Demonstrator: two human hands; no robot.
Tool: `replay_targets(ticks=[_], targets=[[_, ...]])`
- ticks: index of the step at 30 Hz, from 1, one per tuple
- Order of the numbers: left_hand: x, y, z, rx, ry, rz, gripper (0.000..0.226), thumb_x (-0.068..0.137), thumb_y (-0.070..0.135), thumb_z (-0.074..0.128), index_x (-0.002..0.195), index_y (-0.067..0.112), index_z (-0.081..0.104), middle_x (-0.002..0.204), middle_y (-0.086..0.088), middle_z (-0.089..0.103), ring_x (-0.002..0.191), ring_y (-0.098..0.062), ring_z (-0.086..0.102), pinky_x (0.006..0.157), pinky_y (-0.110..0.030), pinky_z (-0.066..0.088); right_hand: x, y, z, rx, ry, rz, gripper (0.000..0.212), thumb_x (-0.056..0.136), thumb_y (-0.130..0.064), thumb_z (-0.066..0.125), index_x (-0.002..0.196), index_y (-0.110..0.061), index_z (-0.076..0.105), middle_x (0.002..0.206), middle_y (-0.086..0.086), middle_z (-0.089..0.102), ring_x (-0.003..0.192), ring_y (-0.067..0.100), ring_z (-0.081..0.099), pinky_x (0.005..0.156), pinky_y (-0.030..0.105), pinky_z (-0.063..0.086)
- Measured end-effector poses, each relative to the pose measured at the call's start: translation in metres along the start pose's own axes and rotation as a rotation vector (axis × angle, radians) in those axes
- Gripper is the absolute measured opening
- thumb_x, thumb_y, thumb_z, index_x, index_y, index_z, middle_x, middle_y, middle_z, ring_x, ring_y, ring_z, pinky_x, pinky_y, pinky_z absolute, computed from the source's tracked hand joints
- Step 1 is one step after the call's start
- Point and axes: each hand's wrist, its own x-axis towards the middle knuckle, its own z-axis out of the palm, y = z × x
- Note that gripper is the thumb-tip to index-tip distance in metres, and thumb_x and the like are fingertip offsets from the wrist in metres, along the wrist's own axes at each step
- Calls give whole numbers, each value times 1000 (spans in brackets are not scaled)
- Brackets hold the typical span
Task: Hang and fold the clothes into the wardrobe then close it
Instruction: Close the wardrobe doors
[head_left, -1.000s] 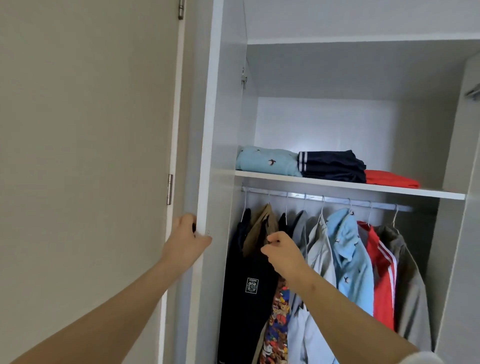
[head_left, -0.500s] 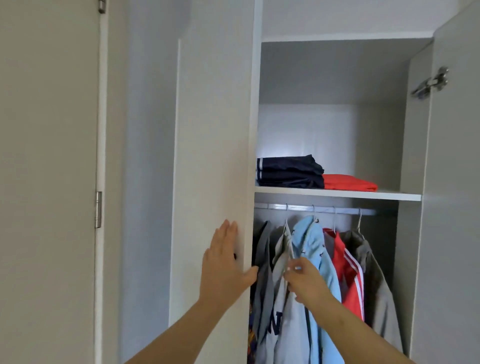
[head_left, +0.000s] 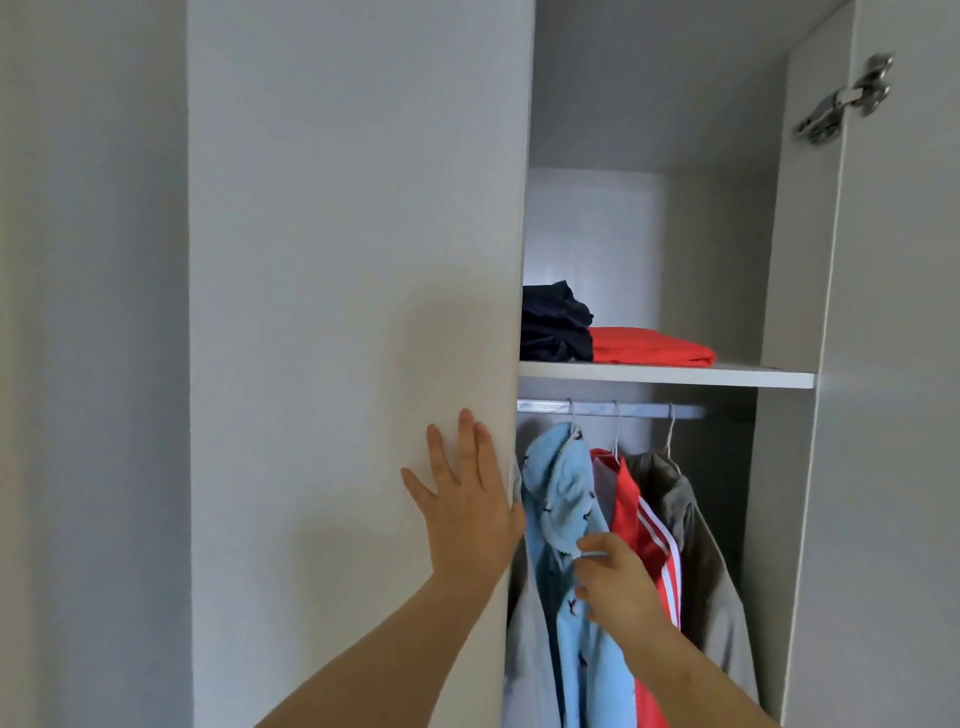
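The white left wardrobe door (head_left: 353, 312) is swung most of the way across the opening. My left hand (head_left: 467, 504) presses flat on its outer face near the free edge, fingers straight. My right hand (head_left: 613, 577) reaches into the gap and its curled fingers pinch the front of a light blue shirt (head_left: 566, 509) hanging from the rail (head_left: 613, 409). Beside it hang a red jacket with white stripes (head_left: 644, 535) and an olive-grey jacket (head_left: 701, 545). On the shelf (head_left: 675, 375) lie folded dark navy clothes (head_left: 556, 327) and a folded red garment (head_left: 649, 347).
The right wardrobe door (head_left: 893, 415) stands open at the right edge, with a metal hinge (head_left: 847, 98) near its top. A grey garment (head_left: 524, 639) hangs partly behind the left door's edge. A plain wall fills the far left.
The left door has swung further right, hiding the light blue folded shirt and the darker hanging clothes. My left hand went from gripping its edge to pressing flat. My right hand moved right along the hanging clothes.
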Motion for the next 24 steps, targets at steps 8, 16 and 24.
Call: replay_targets(ticks=[8,16,24], targets=[[29,7,82,-64,302,11,92,51,33,80,130,7,39,142,-12,35,127,-43,29,96,-70,25,85,4,9,9,68,34,21,89,-2,44,103,-16,53,89,9,57,79,28,54,70,35,42],[53,17,104,-26,268,-50,79,50,25,85,121,2,60,134,-17,53,117,-51,48,86,-75,35,126,7,15,13,79,81,21,91,-2,43,104,-16,51,91,7,55,76,25,56,58,28,46],[54,18,101,-54,50,-45,86,52,28,85,127,1,55,137,-18,48,123,-52,42,90,-75,30,126,1,3,-12,73,34,19,89,-4,45,101,-18,51,84,2,53,79,23,54,68,31,44]])
